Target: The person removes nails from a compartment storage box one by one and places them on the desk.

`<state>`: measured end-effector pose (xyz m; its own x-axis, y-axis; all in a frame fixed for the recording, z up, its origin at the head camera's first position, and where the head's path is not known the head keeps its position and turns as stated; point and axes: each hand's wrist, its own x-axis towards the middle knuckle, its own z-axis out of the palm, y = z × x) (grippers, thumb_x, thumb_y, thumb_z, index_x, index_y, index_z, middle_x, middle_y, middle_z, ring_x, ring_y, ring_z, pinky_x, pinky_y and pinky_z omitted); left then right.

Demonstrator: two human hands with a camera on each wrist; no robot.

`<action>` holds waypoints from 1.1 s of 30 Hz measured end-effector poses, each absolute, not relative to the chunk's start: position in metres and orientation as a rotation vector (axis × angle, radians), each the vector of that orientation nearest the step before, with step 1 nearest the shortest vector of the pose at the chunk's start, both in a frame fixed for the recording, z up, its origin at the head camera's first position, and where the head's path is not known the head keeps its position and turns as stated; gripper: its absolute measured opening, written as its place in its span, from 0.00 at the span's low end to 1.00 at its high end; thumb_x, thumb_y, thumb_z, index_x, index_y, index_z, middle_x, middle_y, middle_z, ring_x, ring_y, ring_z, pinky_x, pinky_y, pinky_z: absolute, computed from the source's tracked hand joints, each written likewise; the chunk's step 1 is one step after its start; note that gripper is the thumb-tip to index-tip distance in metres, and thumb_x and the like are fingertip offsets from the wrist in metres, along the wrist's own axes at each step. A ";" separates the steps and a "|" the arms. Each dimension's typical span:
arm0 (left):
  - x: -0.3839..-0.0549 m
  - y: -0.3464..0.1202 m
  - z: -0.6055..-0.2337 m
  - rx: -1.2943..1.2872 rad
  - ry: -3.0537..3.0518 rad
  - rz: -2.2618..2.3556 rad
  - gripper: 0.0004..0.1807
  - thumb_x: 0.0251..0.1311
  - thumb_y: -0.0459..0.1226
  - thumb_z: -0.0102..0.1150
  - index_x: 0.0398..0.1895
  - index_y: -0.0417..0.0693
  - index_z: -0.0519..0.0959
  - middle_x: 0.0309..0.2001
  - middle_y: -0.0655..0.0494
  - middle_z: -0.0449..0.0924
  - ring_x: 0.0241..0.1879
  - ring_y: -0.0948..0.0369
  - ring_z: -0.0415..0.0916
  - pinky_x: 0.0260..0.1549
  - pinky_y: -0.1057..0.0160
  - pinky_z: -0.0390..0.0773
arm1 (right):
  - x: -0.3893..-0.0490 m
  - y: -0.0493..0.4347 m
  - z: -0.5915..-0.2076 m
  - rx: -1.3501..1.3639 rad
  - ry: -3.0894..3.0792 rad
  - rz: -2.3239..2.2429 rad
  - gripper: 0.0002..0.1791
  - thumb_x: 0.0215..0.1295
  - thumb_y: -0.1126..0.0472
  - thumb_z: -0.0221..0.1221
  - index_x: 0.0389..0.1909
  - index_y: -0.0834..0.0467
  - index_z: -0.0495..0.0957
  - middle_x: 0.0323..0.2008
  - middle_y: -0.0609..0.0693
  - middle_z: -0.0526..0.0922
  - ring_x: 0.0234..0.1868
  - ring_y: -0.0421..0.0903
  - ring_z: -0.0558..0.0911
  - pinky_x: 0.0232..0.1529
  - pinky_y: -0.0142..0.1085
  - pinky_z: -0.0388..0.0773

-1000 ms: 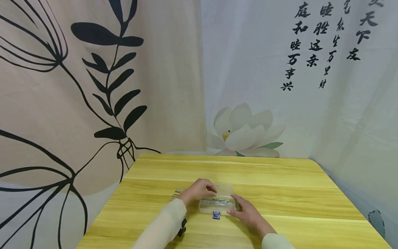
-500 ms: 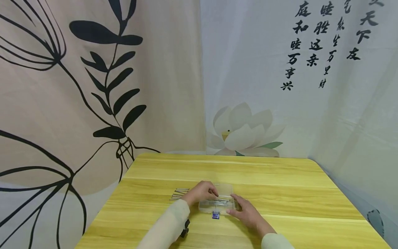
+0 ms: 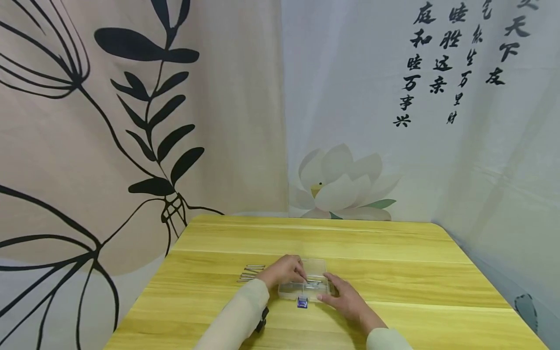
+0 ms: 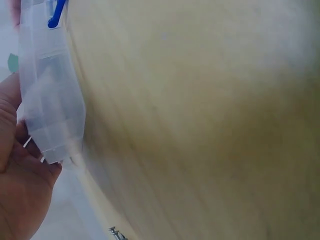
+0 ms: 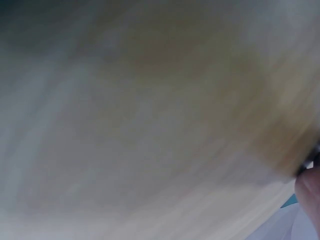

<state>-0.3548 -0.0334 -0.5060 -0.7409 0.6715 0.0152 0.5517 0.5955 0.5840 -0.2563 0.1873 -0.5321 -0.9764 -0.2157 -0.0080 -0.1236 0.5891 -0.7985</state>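
A clear plastic box (image 3: 290, 292) stands on the table with its lid (image 3: 316, 267) laid back and a blue latch (image 3: 302, 302) at its front. Thin metal nails (image 3: 314, 282) lie inside. My left hand (image 3: 284, 270) reaches over the left part of the box, fingers bent down and fingertips right by the nails; I cannot tell whether it pinches one. With thumb in front and fingers behind, my right hand (image 3: 349, 297) holds the box's right end. The left wrist view shows the box's end (image 4: 55, 110) beside the left hand (image 4: 22, 185).
Several more nails (image 3: 249, 274) lie side by side on the wooden table (image 3: 393, 267), left of the box. A printed curtain (image 3: 245, 121) hangs behind the table's far edge. A black strap (image 3: 262, 320) is on the left wrist.
My left hand has moved slightly right and lower, its fingertips now down at the nails in the box. More of the nails on the table show. My right hand keeps its place.
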 end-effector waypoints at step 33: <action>-0.361 -0.044 -0.489 1.124 2.594 0.928 0.04 0.62 0.36 0.67 0.31 0.50 0.88 0.30 0.69 0.82 0.30 0.71 0.75 0.33 0.70 0.77 | -0.257 0.186 -0.530 -0.292 2.727 -1.336 0.39 0.65 0.46 0.64 0.73 0.58 0.64 0.70 0.67 0.62 0.70 0.69 0.60 0.65 0.66 0.55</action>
<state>-0.3609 -0.0440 -0.4887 -0.7028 0.7056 0.0903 0.6028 0.5233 0.6023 -0.2567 0.1863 -0.5304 -0.9775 -0.2109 0.0024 -0.1311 0.5987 -0.7902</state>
